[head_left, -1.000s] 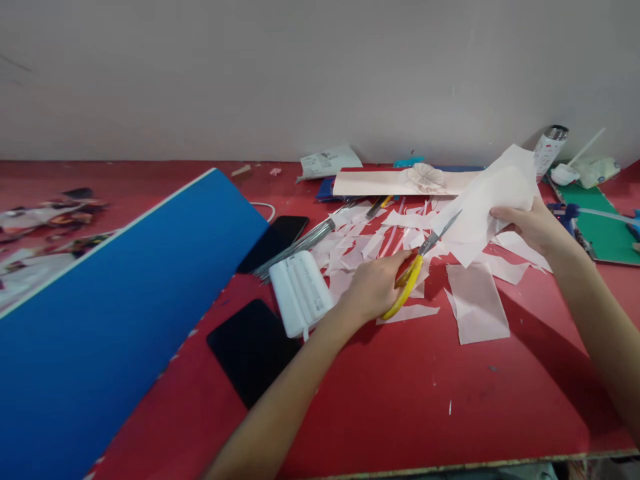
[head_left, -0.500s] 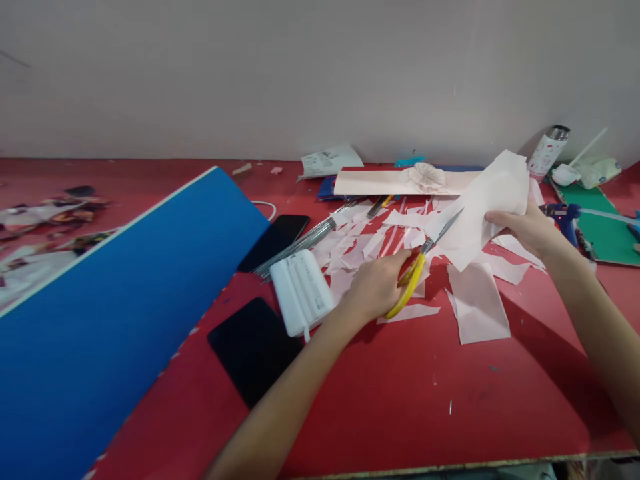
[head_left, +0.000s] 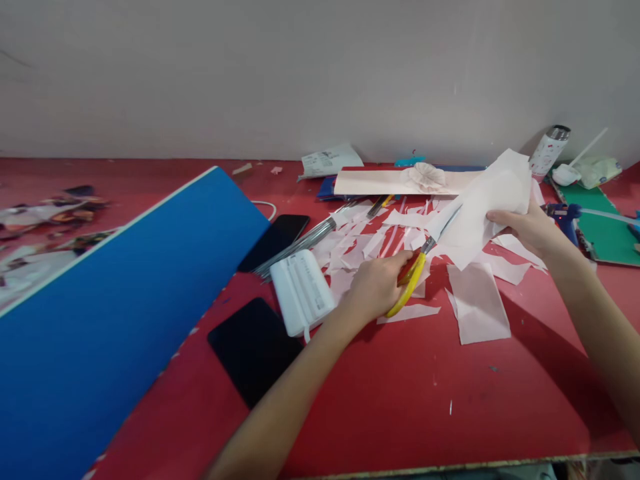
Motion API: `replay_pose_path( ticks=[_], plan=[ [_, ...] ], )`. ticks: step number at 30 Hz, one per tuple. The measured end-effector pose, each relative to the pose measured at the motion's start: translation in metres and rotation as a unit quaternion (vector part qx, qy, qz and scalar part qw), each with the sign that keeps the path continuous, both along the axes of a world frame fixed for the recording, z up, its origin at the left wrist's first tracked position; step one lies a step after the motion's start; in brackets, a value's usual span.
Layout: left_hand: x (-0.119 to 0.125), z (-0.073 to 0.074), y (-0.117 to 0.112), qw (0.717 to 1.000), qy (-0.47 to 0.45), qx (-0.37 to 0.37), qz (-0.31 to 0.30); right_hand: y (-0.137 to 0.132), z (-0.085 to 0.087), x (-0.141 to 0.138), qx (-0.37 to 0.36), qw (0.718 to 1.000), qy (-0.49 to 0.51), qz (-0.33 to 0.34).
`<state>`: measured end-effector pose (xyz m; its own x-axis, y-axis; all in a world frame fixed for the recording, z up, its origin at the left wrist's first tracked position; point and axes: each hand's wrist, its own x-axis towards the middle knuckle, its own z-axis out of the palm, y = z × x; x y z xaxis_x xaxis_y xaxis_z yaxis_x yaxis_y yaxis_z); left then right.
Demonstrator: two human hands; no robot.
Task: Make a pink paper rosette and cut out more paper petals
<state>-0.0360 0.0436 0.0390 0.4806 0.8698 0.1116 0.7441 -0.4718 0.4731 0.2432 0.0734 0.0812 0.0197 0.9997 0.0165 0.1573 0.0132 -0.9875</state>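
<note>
Right hand (head_left: 527,227) pinches white paper (head_left: 495,200), thumb in front; left hand (head_left: 374,285) curled round yellow-handled scissors (head_left: 411,285), blades at the paper.

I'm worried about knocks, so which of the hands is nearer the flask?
Right. The right hand, holding paper, is in front of the flask, slightly left; the left hand, holding scissors, is farther off, well to the flask's left.

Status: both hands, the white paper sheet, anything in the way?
Left hand gripping yellow-handled metal scissors; right hand holding thin white paper sheet. Scissors overlap sheet; cut unclear. Loose pale pink paper pieces on red tabletop below, none visibly blocking.
</note>
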Motion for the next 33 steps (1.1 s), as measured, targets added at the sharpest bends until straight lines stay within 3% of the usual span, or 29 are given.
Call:
replay_pose_path(
  ticks=[33],
  plan=[
    [0.0046,-0.0021,0.0011,0.998,0.031,0.058,0.014,-0.0030,0.0026,-0.0051,-0.020,1.000,-0.012,0.004]
  ],
)
